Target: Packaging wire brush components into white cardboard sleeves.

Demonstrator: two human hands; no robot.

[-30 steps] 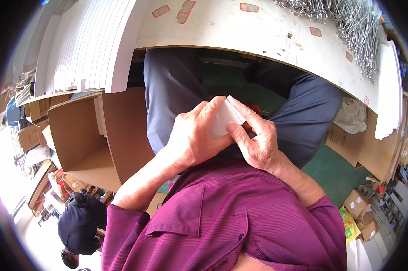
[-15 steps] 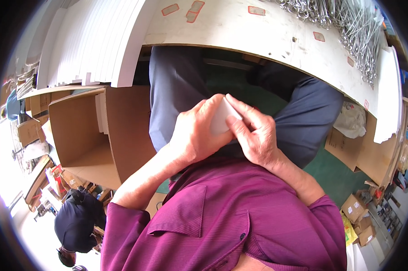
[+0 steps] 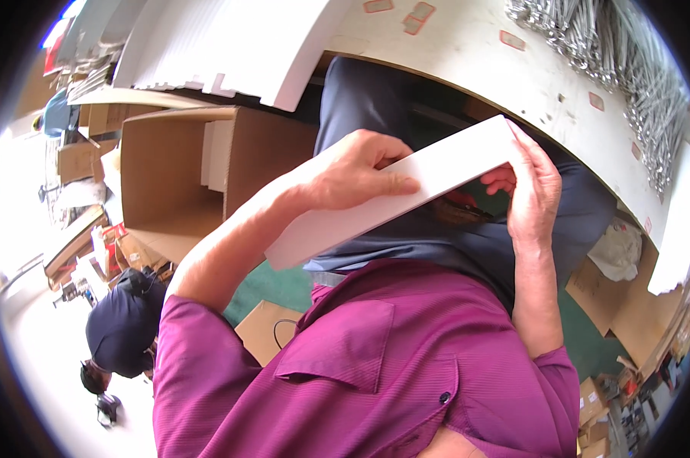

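Note:
A long flat white box [image 3: 375, 200] lies slanted across my lap, its upper end toward the right. My left hand [image 3: 352, 169] rests on top of it near the middle, fingers spread along its face. My right hand [image 3: 530, 183] wraps around the upper right end of the box. Under the box I see my grey trousers [image 3: 436, 244] and my magenta shirt [image 3: 375, 359].
An open cardboard carton [image 3: 180, 172] with white boxes inside stands at my left. A stack of white sheets [image 3: 222, 38] lies on the pale worktable [image 3: 467, 53], with a heap of metal rods [image 3: 627, 61] at its right. Another person in a dark cap [image 3: 119, 320] is lower left.
The white box, earlier seen only as a small piece held close between both hands, is now shown at full length, with my hands moved apart along it.

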